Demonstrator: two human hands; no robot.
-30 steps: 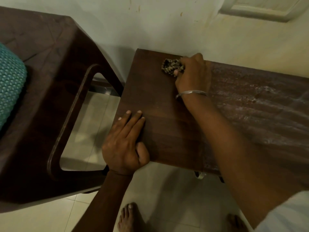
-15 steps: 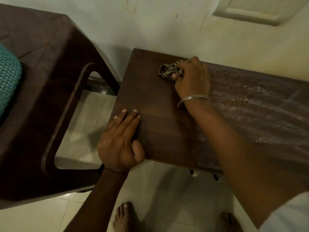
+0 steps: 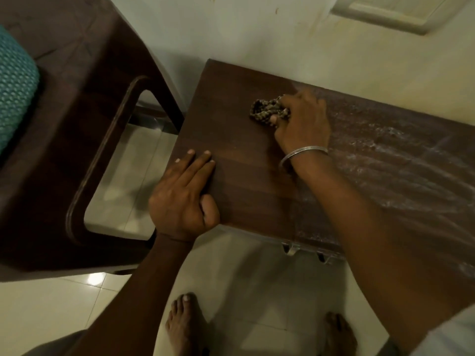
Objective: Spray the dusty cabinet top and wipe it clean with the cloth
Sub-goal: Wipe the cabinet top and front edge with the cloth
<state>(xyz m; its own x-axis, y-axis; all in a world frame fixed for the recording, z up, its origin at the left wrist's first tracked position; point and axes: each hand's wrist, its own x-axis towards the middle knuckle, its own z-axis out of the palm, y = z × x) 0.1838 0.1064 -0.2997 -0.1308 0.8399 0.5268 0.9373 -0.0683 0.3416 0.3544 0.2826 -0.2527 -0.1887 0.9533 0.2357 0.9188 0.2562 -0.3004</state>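
The dark wooden cabinet top (image 3: 231, 129) runs from the centre to the right edge. Its left part looks dark and clean, while its right part carries pale dusty streaks (image 3: 401, 155). My right hand (image 3: 302, 124), with a metal bangle on the wrist, is closed on a bunched brown-patterned cloth (image 3: 267, 111) and presses it onto the top near the back. My left hand (image 3: 183, 196) lies flat on the near left corner, fingers together, thumb at the front edge. No spray bottle is in view.
A dark brown plastic chair (image 3: 77, 140) stands close on the left, with a teal cushion (image 3: 15, 83) on its seat. A pale wall (image 3: 257, 34) runs behind the cabinet. My bare feet (image 3: 185, 325) stand on light floor tiles below the cabinet's front edge.
My right hand has drawn the cloth a little toward me, away from the back edge. My left hand stays planted on the near left corner.
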